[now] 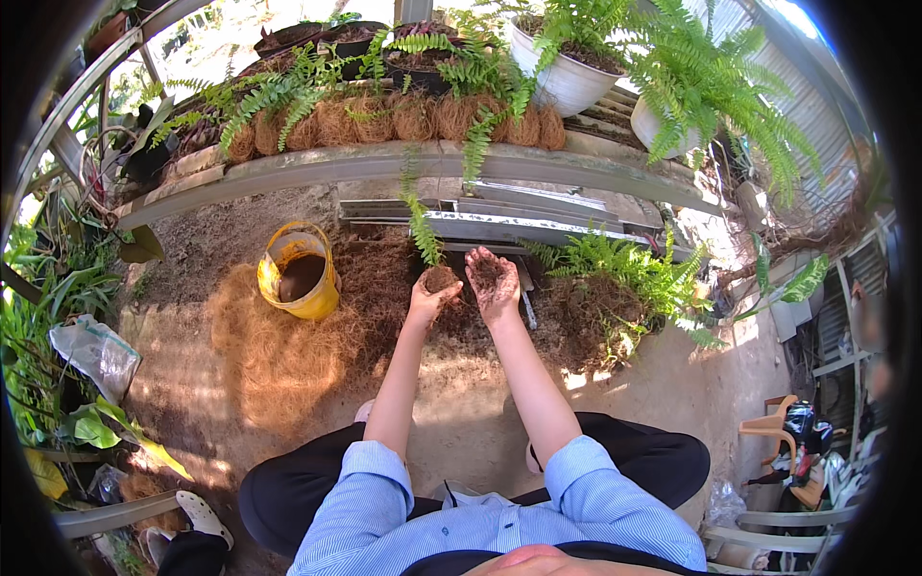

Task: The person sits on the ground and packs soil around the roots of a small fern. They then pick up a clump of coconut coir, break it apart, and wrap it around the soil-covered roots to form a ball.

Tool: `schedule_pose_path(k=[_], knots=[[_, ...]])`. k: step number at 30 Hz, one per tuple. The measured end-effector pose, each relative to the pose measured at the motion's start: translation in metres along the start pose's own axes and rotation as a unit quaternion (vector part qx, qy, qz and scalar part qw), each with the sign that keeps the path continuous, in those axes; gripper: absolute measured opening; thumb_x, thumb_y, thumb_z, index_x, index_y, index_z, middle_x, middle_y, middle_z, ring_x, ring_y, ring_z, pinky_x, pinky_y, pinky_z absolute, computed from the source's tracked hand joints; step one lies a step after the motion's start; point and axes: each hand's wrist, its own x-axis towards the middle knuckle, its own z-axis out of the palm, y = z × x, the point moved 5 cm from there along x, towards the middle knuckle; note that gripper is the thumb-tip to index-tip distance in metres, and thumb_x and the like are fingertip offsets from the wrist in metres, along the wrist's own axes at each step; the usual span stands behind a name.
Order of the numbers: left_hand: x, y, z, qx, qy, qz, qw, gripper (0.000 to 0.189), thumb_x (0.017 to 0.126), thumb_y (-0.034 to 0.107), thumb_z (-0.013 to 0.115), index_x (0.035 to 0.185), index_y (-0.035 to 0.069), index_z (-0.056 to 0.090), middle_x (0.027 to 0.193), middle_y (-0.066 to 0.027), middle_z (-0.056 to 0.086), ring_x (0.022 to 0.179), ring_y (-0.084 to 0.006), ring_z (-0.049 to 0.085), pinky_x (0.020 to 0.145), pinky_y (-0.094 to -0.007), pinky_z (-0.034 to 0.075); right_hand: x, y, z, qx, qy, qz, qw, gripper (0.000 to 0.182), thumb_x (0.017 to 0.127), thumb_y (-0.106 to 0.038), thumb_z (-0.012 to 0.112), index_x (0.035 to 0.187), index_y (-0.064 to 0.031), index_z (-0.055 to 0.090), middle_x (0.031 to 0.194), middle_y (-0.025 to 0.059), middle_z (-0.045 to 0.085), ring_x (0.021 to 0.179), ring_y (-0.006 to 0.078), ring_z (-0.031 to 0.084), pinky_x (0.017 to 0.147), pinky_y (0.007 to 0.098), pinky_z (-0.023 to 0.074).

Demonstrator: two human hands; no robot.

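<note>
My left hand (434,295) is closed around a small ball of brown coir fibre and soil (439,279). A fern frond (425,234) reaches up from behind that ball; whether it grows from it I cannot tell. Just to the right, my right hand (493,282) is turned palm up with its fingers cupped, and dark loose soil (488,272) lies in the palm. The two hands are close together but apart. Left of them, a yellow-stained bucket (317,306) with dark contents stands on pale coir fibre (288,360). Darker loose fibre is spread between bucket and hands.
An uprooted fern clump (612,302) lies right of my hands. Metal bars (518,225) lie beyond them. A raised bench (432,160) holds a row of coir-wrapped balls (374,121) and potted ferns (576,79). Another person's shoe (205,517) is at lower left, a chair (771,426) at right.
</note>
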Motion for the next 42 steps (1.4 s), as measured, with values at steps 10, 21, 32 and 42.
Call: schedule_pose_path(k=[10,21,32,42], knots=[[0.006,0.000,0.008,0.080,0.008,0.244,0.966,0.042,0.093,0.031,0.042,0.118,-0.003,0.048,0.108,-0.0095,0.057,0.098,-0.0169,0.053,0.086,-0.0303,0.042,-0.033,0.040,0.054,-0.791,-0.030,-0.361,0.494,0.048,0.094,-0.031,0.035,0.127,0.0029,0.040,0.120,0.0255,0.047,0.114,0.0347,0.045,0.100,0.0364,0.0327],[-0.003,0.018,0.015,0.092,-0.028,0.161,0.982,0.040,0.072,0.000,0.067,0.109,0.000,0.052,0.104,-0.0067,0.059,0.093,-0.0168,0.058,0.079,-0.0301,0.048,-0.046,0.004,0.061,-0.662,-0.181,-0.301,0.662,0.041,0.091,-0.018,0.047,0.128,-0.0017,0.041,0.133,0.0141,0.042,0.124,0.0245,0.039,0.104,0.0328,0.0274],[-0.002,0.024,0.016,0.185,-0.038,0.208,0.960,0.048,0.061,-0.003,0.072,0.105,0.000,0.054,0.101,-0.0073,0.062,0.092,-0.0145,0.059,0.082,-0.0302,0.047,-0.043,-0.017,0.080,-0.695,-0.150,-0.416,0.567,0.030,0.073,0.002,0.053,0.100,-0.0040,0.061,0.104,0.0145,0.056,0.098,0.0300,0.053,0.089,0.0351,0.0401],[-0.006,0.033,0.023,0.108,-0.050,0.191,0.974,0.043,0.065,-0.007,0.068,0.104,0.001,0.054,0.101,-0.0059,0.061,0.092,-0.0152,0.058,0.082,-0.0302,0.047,-0.037,-0.018,0.068,-0.710,-0.216,-0.276,0.611,0.034,0.073,0.002,0.057,0.106,-0.0052,0.058,0.109,0.0157,0.052,0.101,0.0322,0.051,0.088,0.0371,0.0431]])
